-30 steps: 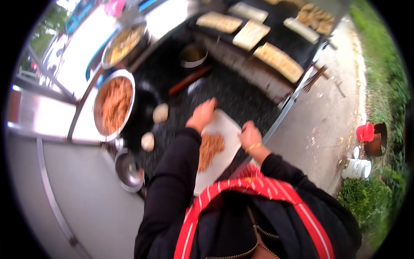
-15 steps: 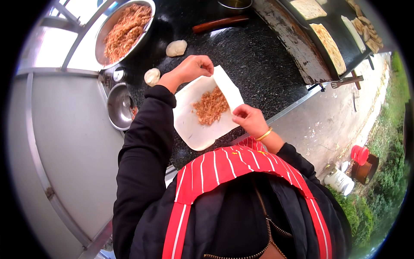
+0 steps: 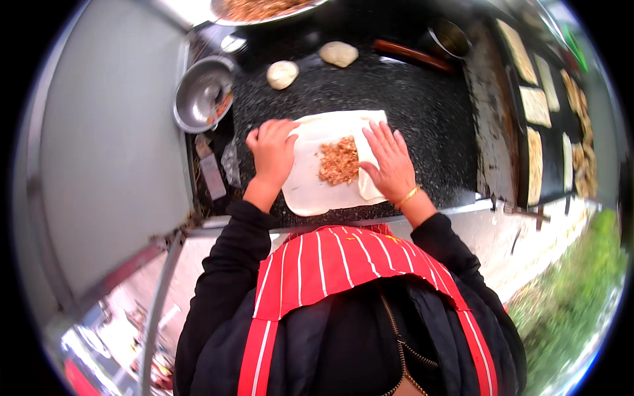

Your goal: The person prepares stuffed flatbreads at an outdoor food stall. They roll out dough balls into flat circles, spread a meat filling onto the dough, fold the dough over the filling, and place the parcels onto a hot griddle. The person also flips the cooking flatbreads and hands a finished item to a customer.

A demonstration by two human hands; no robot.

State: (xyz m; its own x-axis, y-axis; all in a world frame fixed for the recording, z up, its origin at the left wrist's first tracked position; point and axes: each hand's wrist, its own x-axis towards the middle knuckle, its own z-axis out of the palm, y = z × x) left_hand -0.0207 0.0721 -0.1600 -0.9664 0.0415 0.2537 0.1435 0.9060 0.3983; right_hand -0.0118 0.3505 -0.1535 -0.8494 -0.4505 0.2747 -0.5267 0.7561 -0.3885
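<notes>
A thin, pale dough sheet (image 3: 305, 179) lies on the black speckled counter, with a patch of reddish-brown crumbly filling (image 3: 339, 162) at its middle. Its right side is folded over as a flap, meeting the filling's right edge. My right hand (image 3: 391, 164) rests flat on this flap, fingers stretched out and thumb toward the filling. At the sheet's upper left edge is my left hand (image 3: 271, 153), its fingers bent and its thumb and forefinger closed on the dough. Beyond the sheet sit two dough balls, a round one (image 3: 282, 75) and a flatter one (image 3: 339, 54).
A metal bowl (image 3: 205, 92) stands at the left. At the back are a large pan of filling (image 3: 264, 9), a reddish wooden rolling pin (image 3: 413, 55) and a round metal container (image 3: 450, 38). On the right, a dark griddle (image 3: 556, 125) holds several flatbreads (image 3: 535, 105).
The right flap has been laid down toward the filling, and my right hand now lies flat on it. My left hand has moved from the flap to the sheet's left edge. The view has turned.
</notes>
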